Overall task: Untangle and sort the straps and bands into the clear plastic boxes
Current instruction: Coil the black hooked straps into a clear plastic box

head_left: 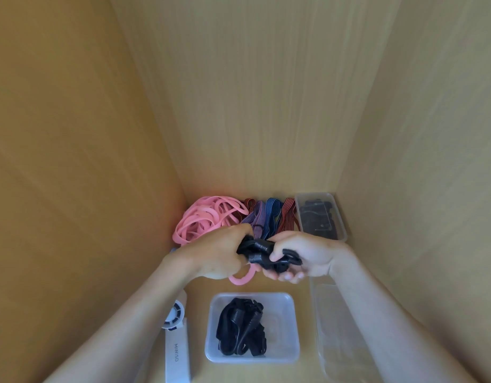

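Both hands hold one bundle of black straps [262,252] above the wooden floor. My left hand [216,254] grips its left end and my right hand [302,258] curls round its right end. A pink band loop [240,279] hangs below my left hand. A pile of pink bands [202,217] lies in the back left corner, with purple, blue and red striped bands [269,215] beside it. A clear plastic box [283,302] in front holds black straps [243,330]. Another clear box [339,225] at the back right holds dark pieces.
Wooden walls close in on the left, back and right. A white Miniso device [177,349] lies at the lower left under my left forearm. A clear plastic lid or box [341,333] lies along the right wall under my right forearm.
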A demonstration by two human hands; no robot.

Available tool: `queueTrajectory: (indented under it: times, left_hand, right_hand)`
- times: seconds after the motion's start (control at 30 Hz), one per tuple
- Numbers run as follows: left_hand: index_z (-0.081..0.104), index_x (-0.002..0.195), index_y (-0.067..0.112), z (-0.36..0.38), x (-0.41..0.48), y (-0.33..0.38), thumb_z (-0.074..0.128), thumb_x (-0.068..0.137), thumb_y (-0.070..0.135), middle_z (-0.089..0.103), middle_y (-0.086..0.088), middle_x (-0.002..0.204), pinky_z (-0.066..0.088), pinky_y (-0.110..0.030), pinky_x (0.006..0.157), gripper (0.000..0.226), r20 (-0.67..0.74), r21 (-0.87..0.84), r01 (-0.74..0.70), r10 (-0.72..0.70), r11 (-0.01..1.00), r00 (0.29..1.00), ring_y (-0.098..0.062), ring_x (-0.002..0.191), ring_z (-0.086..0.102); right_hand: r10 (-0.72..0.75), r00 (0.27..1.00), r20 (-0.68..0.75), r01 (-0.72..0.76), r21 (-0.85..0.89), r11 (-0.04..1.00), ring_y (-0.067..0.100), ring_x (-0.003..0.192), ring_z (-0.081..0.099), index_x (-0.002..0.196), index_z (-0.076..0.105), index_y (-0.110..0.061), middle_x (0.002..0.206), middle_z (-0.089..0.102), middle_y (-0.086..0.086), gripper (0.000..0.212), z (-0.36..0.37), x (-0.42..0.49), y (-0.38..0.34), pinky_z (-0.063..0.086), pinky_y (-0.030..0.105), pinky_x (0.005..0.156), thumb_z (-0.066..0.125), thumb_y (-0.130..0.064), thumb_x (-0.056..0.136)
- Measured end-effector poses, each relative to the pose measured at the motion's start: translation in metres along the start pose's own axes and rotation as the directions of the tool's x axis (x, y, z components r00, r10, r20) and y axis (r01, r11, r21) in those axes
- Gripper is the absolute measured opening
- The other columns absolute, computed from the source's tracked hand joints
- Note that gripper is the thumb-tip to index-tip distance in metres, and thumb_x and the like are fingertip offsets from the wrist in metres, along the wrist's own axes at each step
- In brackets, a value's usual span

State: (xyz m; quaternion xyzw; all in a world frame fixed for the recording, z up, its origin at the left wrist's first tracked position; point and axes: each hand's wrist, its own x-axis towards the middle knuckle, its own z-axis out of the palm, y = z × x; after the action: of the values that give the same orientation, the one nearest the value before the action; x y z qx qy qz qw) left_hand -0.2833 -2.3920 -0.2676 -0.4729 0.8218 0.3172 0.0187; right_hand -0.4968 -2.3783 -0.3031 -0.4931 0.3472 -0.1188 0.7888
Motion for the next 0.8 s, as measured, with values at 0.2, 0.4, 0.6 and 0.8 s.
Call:
queueTrajectory:
  times: [0.2,0.4,0.6,0.8]
  left_hand:
    - [0.052,0.092,0.017,0.000,0.004,-0.005,0.051,0.092,0.011,0.056,-0.002,0.077,0.037,-0.034,0.058,0.006,0.048,0.076,0.112,-0.116,0.991,0.992,-0.020,0.065,0.049]
    - [0.057,0.095,0.012,0.007,0.013,-0.012,0.058,0.088,0.011,0.058,-0.005,0.078,0.041,-0.033,0.063,0.008,0.128,-0.092,0.154,-0.142,0.984,0.982,-0.020,0.068,0.052]
    - [0.056,0.122,-0.006,0.026,0.010,-0.027,0.067,0.072,0.007,0.060,-0.014,0.094,0.042,-0.032,0.075,0.053,0.249,-0.635,0.191,-0.036,0.748,0.968,-0.022,0.085,0.054]
    - [0.057,0.124,-0.007,0.037,0.010,-0.023,0.060,0.067,0.000,0.058,-0.015,0.092,0.039,-0.032,0.072,0.058,0.268,-0.866,0.211,0.064,0.454,0.961,-0.026,0.079,0.050]
  right_hand:
    - [-0.062,0.974,-0.218,0.025,-0.170,0.985,0.024,0.092,0.065,0.128,0.055,-0.002,0.111,0.065,0.017,0.051,0.007,0.007,0.002,0.051,0.033,0.070,0.049,-0.034,0.089]
    - [-0.125,0.904,-0.408,-0.194,-0.652,0.733,0.016,0.087,0.066,0.098,0.058,-0.021,0.088,0.060,-0.007,0.036,0.026,0.002,0.000,0.046,0.031,0.074,0.065,-0.055,0.089]
    - [-0.160,0.943,-0.292,0.080,-0.270,0.960,0.023,0.059,0.057,0.092,0.070,-0.015,0.078,0.064,0.013,0.021,0.024,-0.005,0.025,0.039,0.028,0.051,0.060,-0.031,0.100]
    - [-0.151,0.958,-0.242,0.184,0.120,0.976,0.017,0.051,0.045,0.098,0.069,-0.010,0.074,0.059,0.015,0.024,0.021,-0.006,0.042,0.029,0.025,0.047,0.064,-0.032,0.094]
